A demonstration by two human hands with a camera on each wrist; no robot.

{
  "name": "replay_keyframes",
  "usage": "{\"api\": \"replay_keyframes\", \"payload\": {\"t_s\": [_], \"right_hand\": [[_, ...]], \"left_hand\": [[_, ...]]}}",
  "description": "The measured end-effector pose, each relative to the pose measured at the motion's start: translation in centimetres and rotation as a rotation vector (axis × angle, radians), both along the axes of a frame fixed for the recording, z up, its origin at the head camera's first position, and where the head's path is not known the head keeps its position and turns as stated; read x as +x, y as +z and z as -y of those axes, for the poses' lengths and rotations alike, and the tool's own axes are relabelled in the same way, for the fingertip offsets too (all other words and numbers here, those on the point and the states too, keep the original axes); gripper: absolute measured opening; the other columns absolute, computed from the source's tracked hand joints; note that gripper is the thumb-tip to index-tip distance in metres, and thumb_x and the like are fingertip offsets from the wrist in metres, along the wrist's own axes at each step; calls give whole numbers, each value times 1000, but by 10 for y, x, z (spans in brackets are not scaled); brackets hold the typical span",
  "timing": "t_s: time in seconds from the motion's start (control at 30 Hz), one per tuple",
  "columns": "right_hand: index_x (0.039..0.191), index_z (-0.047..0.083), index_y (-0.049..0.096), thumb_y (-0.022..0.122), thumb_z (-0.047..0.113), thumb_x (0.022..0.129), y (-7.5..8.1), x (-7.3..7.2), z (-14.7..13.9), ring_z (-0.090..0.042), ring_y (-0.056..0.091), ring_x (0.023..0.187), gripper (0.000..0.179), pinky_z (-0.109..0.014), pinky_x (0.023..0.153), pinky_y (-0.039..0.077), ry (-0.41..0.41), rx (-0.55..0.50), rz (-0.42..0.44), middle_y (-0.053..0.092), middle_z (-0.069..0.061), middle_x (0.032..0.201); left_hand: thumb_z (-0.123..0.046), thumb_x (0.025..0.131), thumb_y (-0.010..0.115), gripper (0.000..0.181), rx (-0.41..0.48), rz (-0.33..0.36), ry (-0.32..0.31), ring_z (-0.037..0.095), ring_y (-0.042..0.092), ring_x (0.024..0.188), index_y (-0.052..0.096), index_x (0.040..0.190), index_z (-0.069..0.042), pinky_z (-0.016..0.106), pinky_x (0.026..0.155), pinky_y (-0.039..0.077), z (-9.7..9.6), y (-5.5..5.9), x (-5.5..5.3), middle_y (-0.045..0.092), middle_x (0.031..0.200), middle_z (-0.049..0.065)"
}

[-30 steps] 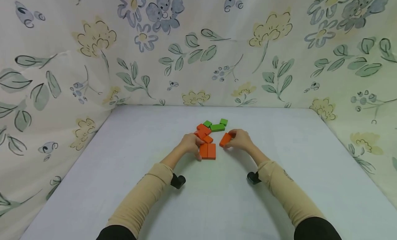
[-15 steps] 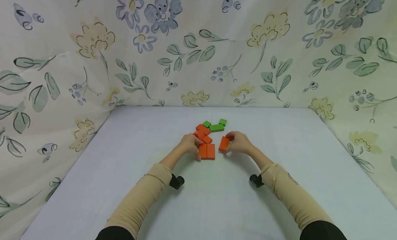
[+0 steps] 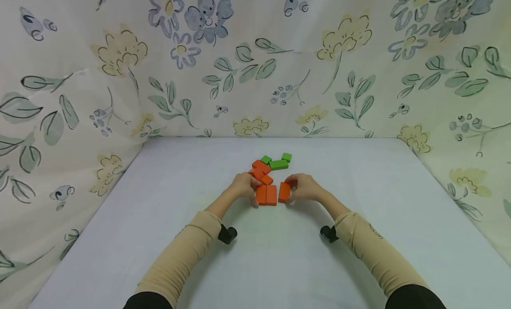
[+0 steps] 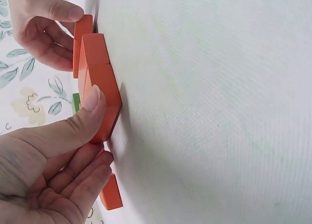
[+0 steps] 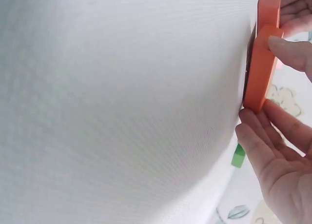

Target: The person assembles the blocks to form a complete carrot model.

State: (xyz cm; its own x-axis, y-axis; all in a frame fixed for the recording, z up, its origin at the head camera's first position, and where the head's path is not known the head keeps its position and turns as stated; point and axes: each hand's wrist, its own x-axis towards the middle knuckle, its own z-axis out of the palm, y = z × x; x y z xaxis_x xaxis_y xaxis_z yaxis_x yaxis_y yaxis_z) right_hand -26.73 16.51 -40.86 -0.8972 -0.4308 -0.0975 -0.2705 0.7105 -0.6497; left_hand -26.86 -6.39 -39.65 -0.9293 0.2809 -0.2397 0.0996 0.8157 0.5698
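Two orange rectangular blocks lie side by side on the white table in the head view. My left hand pinches the left one of this pair, its thumb on the near end. A third orange block is between the thumb and fingers of my right hand, just right of the pair with a narrow gap. In the right wrist view this held block appears slightly tilted; whether it touches the table I cannot tell. The far ends of the left fingers are partly hidden behind the blocks.
Just beyond the pair sit a smaller orange block and several more orange blocks in a loose cluster. Behind these are a long green block and two small green blocks. Floral cloth hangs behind the white table.
My right hand has moved its orange block left and nearer to me, turning it roughly parallel to the pair. The left hand has stayed at the pair.
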Motion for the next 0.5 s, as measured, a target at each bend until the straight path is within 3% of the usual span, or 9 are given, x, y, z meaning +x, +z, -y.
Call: {"api": "replay_keyframes", "payload": {"t_s": [0.5], "right_hand": [[122,-6,62,82,9,70,4,1,3,-30,59,106,58,-45,96,47,74,4,5,65,-16,118]], "left_hand": [[-10,65,91,63,1,8,10,21,56,103,69,123,-9,31,87,49,0,2,0,67,119,7]]}}
